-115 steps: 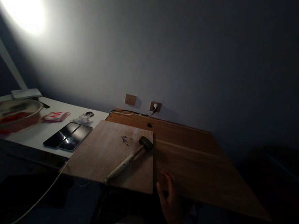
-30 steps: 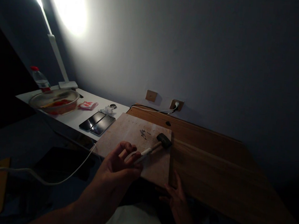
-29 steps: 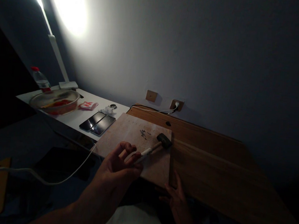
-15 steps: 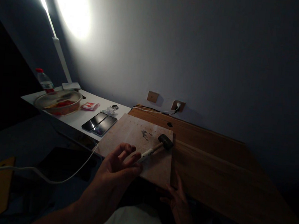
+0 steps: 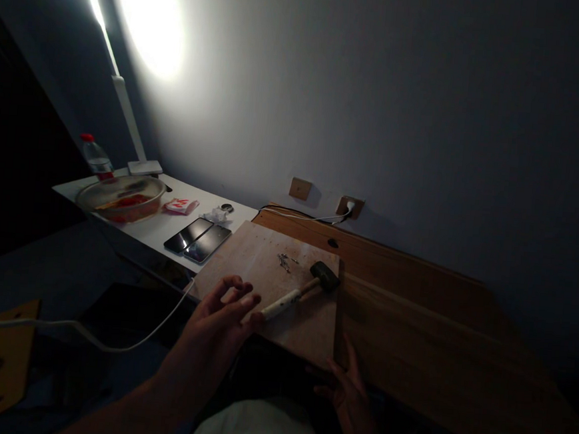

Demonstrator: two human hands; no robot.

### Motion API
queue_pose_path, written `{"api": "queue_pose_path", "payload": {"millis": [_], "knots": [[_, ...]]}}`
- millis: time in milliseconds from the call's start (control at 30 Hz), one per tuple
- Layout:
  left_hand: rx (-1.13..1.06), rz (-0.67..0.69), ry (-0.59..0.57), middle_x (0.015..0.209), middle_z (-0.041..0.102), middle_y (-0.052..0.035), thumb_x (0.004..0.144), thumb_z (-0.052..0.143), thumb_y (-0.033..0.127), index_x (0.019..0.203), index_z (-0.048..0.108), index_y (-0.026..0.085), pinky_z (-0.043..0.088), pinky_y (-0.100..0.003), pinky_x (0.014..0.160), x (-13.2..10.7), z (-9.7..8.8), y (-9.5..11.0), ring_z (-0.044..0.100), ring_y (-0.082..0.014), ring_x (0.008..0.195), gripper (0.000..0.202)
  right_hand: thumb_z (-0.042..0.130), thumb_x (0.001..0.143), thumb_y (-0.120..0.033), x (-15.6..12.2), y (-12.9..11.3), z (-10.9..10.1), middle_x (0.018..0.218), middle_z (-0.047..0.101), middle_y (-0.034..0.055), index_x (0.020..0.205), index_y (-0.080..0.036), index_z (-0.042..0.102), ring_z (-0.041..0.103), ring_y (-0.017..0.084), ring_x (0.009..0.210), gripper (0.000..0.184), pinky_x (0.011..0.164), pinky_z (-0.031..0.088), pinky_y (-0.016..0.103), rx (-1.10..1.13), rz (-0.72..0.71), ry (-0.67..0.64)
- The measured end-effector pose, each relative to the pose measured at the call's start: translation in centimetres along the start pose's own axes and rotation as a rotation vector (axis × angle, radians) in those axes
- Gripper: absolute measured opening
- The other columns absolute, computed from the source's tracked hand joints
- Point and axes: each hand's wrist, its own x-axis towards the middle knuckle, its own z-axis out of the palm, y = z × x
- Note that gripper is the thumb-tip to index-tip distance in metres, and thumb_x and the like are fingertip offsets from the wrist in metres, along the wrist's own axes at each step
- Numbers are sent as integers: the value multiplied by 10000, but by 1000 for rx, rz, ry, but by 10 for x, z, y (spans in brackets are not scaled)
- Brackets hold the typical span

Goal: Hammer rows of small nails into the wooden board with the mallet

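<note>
A mallet with a black head (image 5: 323,275) and a pale-wrapped handle (image 5: 281,304) lies across a square wooden board (image 5: 246,254). Several small metal pieces, perhaps screws or nails (image 5: 284,262), are scattered on the board behind it. My left hand (image 5: 224,319) hovers at the board's near edge by the handle's end, its fingers loosely bent and apart, with nothing seen in them. At the board's near right corner my right hand (image 5: 349,385) rests against the table edge, fingers spread and no object visible in it; part of it is in shadow.
Two phones (image 5: 208,243) lie on the white table (image 5: 239,213) to the left. Beyond are a clear bowl (image 5: 120,197), a red-capped bottle (image 5: 97,158), a pink-and-white packet (image 5: 181,206) and a lit lamp (image 5: 129,121). A white cable (image 5: 123,349) hangs in front.
My left hand has drawn back a little to the left, baring more of the mallet's handle. My right hand stays at the board's corner. The view has shifted slightly.
</note>
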Motion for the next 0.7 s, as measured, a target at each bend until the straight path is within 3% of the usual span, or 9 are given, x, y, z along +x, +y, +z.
{"api": "queue_pose_path", "payload": {"millis": [67,167,300,367,400,467,600,700], "knots": [[80,67,-26,982,659,-33,695,886,215,867,684,195,579,-283,817,11,-16,-3,664,-186,938,266,937,677,-448,0,-2,1,1373,653,105,1623,-401,236,799,304,880,1178,576,593,317,16,4,9],[312,132,-34,939,692,-70,705,869,441,794,739,169,573,-344,884,30,-59,-12,654,-234,943,314,940,665,-453,0,-3,7,1384,650,97,1628,-430,223,802,287,840,1201,582,595,315,43,19,14],[725,210,-9,1061,751,-89,577,865,433,971,784,202,539,-386,959,54,-142,-36,660,-330,1087,463,914,693,-473,4,0,14,1492,576,102,1623,-451,252,798,247,760,1141,621,614,347,75,35,18],[887,231,77,969,755,-88,576,811,516,828,766,199,537,-411,966,65,-185,-52,669,-353,1069,407,891,717,-492,6,3,16,1588,481,88,1602,-463,310,792,223,748,1059,647,622,354,85,15,43],[965,175,133,890,750,-95,561,783,579,712,731,195,551,-426,932,70,-205,-60,681,-369,1026,417,883,725,-501,7,4,17,1628,429,77,1592,-467,333,790,211,745,1027,649,623,350,84,5,57],[984,77,248,932,761,-106,555,732,663,706,703,203,571,-427,862,80,-244,-74,673,-401,1087,485,882,722,-514,7,6,18,1666,368,69,1586,-469,345,785,196,724,1018,623,619,334,56,-3,82],[973,-11,320,844,755,-77,412,776,474,740,671,234,577,-441,840,96,-311,-90,702,-428,1034,420,906,690,-514,7,8,22,1653,378,100,1616,-436,291,777,193,689,1114,568,609,322,-4,-17,105],[1040,-4,399,768,732,-67,443,728,424,778,653,253,566,-489,884,104,-342,-90,707,-441,1034,384,900,701,-517,8,12,24,1679,332,53,1587,-420,371,776,243,916,1036,687,656,363,44,-76,118]]}}
